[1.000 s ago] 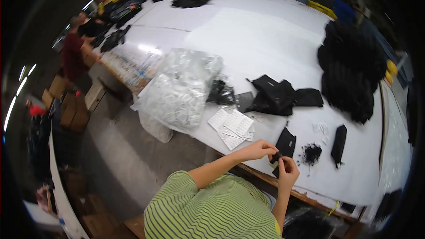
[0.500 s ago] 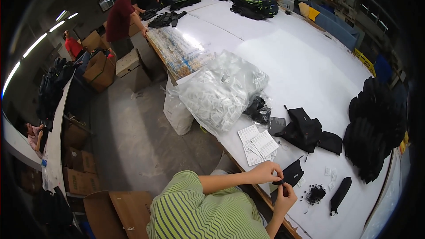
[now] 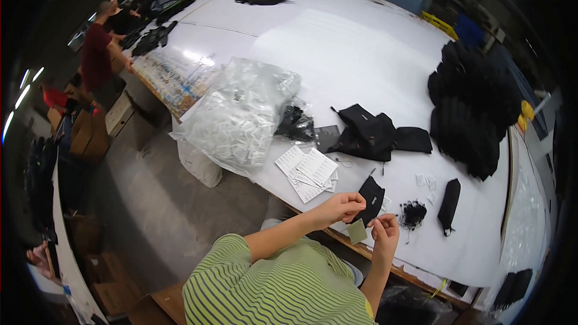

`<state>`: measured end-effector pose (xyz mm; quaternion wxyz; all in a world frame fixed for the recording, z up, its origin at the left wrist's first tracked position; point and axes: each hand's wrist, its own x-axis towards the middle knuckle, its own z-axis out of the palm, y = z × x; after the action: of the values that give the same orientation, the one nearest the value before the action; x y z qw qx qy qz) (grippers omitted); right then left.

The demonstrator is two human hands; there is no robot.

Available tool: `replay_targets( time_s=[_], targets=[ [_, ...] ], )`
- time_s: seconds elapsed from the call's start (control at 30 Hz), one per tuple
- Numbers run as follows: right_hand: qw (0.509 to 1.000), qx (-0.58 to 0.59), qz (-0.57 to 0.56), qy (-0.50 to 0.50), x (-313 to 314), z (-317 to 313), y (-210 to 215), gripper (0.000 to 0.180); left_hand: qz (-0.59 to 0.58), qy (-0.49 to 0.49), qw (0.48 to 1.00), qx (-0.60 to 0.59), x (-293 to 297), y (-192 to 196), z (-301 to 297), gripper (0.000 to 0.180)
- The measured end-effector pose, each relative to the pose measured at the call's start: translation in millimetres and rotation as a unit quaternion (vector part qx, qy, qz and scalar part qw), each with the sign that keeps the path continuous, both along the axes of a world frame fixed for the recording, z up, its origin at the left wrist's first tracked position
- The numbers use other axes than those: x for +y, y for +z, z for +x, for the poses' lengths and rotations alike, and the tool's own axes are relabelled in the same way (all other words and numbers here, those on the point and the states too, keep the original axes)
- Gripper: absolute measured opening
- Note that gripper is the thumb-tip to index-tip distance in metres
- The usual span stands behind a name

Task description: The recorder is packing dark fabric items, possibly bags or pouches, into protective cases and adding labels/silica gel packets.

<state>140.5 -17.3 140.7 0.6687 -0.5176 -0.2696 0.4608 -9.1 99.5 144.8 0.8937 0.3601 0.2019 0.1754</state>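
Note:
My left hand (image 3: pixel 347 206) is closed in a pinch over the table's near edge, and what its fingertips hold is too small to make out. My right hand (image 3: pixel 385 229) is also pinched, just to the right and a little nearer. Between and below the fingertips hangs a small square, pale green tag (image 3: pixel 357 232); which hand bears it, and by what, does not show. Right behind my hands lies a flat black fabric pouch (image 3: pixel 372 198) with a small white mark and a cord at its top. A tangled heap of thin black cords (image 3: pixel 413 214) is beside my right hand.
Printed white sheets (image 3: pixel 307 171), a big clear bag of small white packets (image 3: pixel 241 114) and a bag of black pieces (image 3: pixel 295 123) lie left. Black pouches (image 3: pixel 367 135), a single pouch (image 3: pixel 449 206) and a tall black pile (image 3: pixel 469 108) lie right. People (image 3: pixel 99 48) stand at the far left.
My view has swung to the right, so the table things sit further left. My hands have drawn apart from their touching fingertips, and the pale green tag now shows between them.

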Motion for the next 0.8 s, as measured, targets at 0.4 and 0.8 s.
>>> replay_targets(
  time_s=[0.4,0.8],
  targets=[
    [0.995,0.032,-0.005,-0.09,-10.4,1.6,-2.3,0.013,0.188,0.001,0.978,0.091,-16.5,6.3,22.5,0.016],
    [0.989,-0.072,-0.037,-0.127,-4.1,-4.7,-9.8,0.014,0.319,0.056,0.937,0.134,-22.3,7.1,24.5,0.018]
  ],
)
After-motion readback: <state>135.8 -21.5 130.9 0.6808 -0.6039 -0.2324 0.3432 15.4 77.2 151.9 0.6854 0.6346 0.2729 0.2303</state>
